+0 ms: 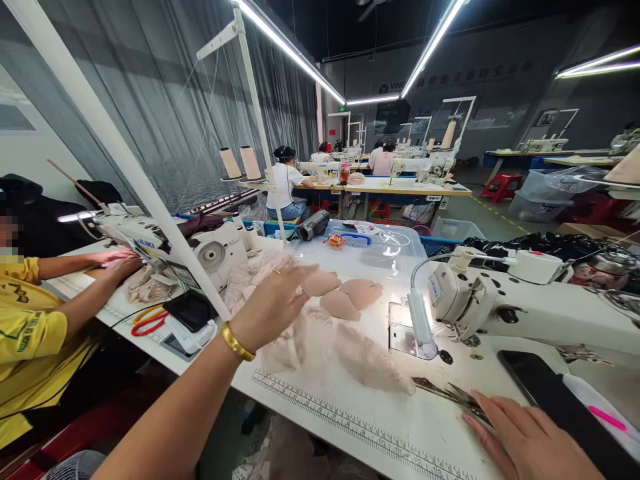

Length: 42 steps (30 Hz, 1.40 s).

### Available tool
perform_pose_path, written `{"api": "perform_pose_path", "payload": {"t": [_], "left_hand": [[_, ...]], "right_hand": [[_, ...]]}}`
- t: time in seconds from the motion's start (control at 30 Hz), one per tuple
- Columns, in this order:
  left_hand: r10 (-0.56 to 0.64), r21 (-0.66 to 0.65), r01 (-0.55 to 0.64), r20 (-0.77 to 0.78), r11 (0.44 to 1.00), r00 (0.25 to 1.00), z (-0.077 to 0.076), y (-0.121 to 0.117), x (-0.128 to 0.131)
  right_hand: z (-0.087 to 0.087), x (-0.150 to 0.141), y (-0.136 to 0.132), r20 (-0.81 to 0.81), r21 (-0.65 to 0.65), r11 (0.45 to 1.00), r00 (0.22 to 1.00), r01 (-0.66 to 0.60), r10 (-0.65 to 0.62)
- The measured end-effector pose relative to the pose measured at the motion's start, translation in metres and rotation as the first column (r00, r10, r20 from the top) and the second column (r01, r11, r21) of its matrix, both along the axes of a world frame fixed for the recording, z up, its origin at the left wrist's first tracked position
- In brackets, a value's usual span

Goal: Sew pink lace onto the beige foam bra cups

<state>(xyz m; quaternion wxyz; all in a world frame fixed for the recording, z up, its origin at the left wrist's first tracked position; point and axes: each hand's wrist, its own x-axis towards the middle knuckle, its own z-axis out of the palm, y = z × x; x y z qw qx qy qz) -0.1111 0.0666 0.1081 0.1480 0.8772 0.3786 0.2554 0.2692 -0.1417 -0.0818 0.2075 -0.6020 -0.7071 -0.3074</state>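
Observation:
My left hand [274, 303], with a gold bracelet at the wrist, is above the table with its fingers stretched out and slightly blurred. Its fingertips are close to several smooth beige fabric pieces [345, 300]; whether they touch is unclear. Below and beside it lie pale pink lace pieces [367, 357], one reaching almost to the scissors. At the lower right, my right hand [533, 437] has its thumb and fingers about the handles of dark metal scissors [450, 393], whose blades point left across the tabletop. The grip is partly hidden by the hand.
A white sewing machine [520, 293] with a lamp stands at the right, a black phone [530, 373] before it. A printed ruler [350, 420] runs along the front edge. Left are red-handled scissors [150, 321], a thread-stand pole [125, 160] and a co-worker's yellow sleeve [35, 340].

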Motion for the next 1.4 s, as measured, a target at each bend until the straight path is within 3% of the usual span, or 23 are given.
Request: {"api": "perform_pose_path", "payload": {"t": [0.03, 0.1, 0.17, 0.23, 0.33, 0.37, 0.43, 0.47, 0.5, 0.53, 0.6, 0.67, 0.77, 0.83, 1.0, 1.07, 1.13, 1.23, 1.4], "left_hand": [[0.061, 0.140, -0.060, 0.001, 0.988, 0.998, 0.004, 0.000, -0.003], [0.017, 0.183, -0.008, -0.046, 0.983, 0.999, -0.006, -0.004, 0.002], [-0.199, 0.012, 0.203, -0.147, 0.979, 0.969, -0.033, -0.011, 0.019], [-0.350, -0.089, 0.338, -0.233, 0.937, 0.907, -0.065, -0.019, 0.039], [-0.360, -0.160, 0.323, -0.354, 0.933, 0.863, -0.098, -0.032, 0.060], [-0.399, -0.215, 0.341, -0.366, 0.915, 0.840, -0.102, -0.036, 0.063], [-0.553, -0.383, 0.433, -0.298, 0.816, 0.778, -0.103, -0.042, 0.066], [-0.602, -0.442, 0.468, -0.234, 0.765, 0.763, -0.101, -0.044, 0.066], [-0.601, -0.467, 0.471, -0.179, 0.749, 0.779, -0.099, -0.044, 0.067], [-0.539, -0.451, 0.431, -0.142, 0.782, 0.830, -0.098, -0.042, 0.068], [-0.302, -0.391, 0.239, -0.107, 0.889, 0.947, -0.098, -0.034, 0.075], [-0.148, -0.425, 0.101, -0.080, 0.899, 0.986, -0.104, -0.024, 0.083], [-0.150, -0.557, 0.123, -0.003, 0.821, 0.989, -0.114, -0.015, 0.094], [-0.152, -0.623, 0.181, 0.100, 0.761, 0.983, -0.117, -0.016, 0.095], [-0.084, -0.750, 0.348, 0.367, 0.563, 0.926, -0.111, -0.033, 0.086], [-0.020, -0.757, 0.393, 0.450, 0.522, 0.893, -0.108, -0.039, 0.082], [0.073, -0.761, 0.443, 0.536, 0.474, 0.841, -0.108, -0.042, 0.077], [0.188, -0.756, 0.511, 0.618, 0.409, 0.764, -0.112, -0.046, 0.070], [0.167, -0.758, 0.521, 0.616, 0.393, 0.770, -0.123, -0.058, 0.061]], "right_hand": [[0.006, -0.002, 0.003, 0.009, 0.028, 1.000, 1.000, 0.011, -0.011], [0.020, -0.017, 0.011, -0.041, 0.057, 0.998, 0.999, -0.030, 0.032], [0.030, -0.043, 0.021, -0.172, 0.041, 0.987, 0.972, -0.157, 0.162], [0.030, -0.072, 0.030, -0.280, 0.024, 0.958, 0.918, -0.286, 0.281], [0.015, -0.101, 0.040, -0.389, -0.059, 0.927, 0.864, -0.370, 0.320], [0.010, -0.106, 0.043, -0.431, -0.088, 0.930, 0.855, -0.357, 0.288], [0.001, -0.110, 0.048, -0.526, -0.154, 0.933, 0.826, -0.326, 0.202], [-0.002, -0.110, 0.050, -0.572, -0.181, 0.931, 0.804, -0.318, 0.163], [-0.003, -0.110, 0.051, -0.613, -0.211, 0.921, 0.778, -0.328, 0.136], [-0.003, -0.110, 0.052, -0.650, -0.235, 0.908, 0.750, -0.347, 0.119], [-0.001, -0.110, 0.053, -0.706, -0.239, 0.890, 0.699, -0.387, 0.114], [0.001, -0.110, 0.051, -0.739, -0.220, 0.890, 0.664, -0.400, 0.115], [0.004, -0.107, 0.046, -0.778, -0.202, 0.914, 0.625, -0.351, 0.068], [0.007, -0.104, 0.044, -0.843, -0.197, 0.933, 0.538, -0.302, -0.003], [0.021, -0.117, 0.047, -0.988, -0.157, 0.901, 0.068, -0.404, -0.142], [0.026, -0.128, 0.048, -0.987, -0.124, 0.902, -0.039, -0.415, -0.154], [0.028, -0.136, 0.049, -0.987, -0.114, 0.920, -0.063, -0.375, -0.148], [0.028, -0.141, 0.046, -0.991, -0.115, 0.949, -0.037, -0.294, -0.131], [0.021, -0.142, 0.042, -0.994, -0.109, 0.982, 0.023, -0.154, -0.107]]}}
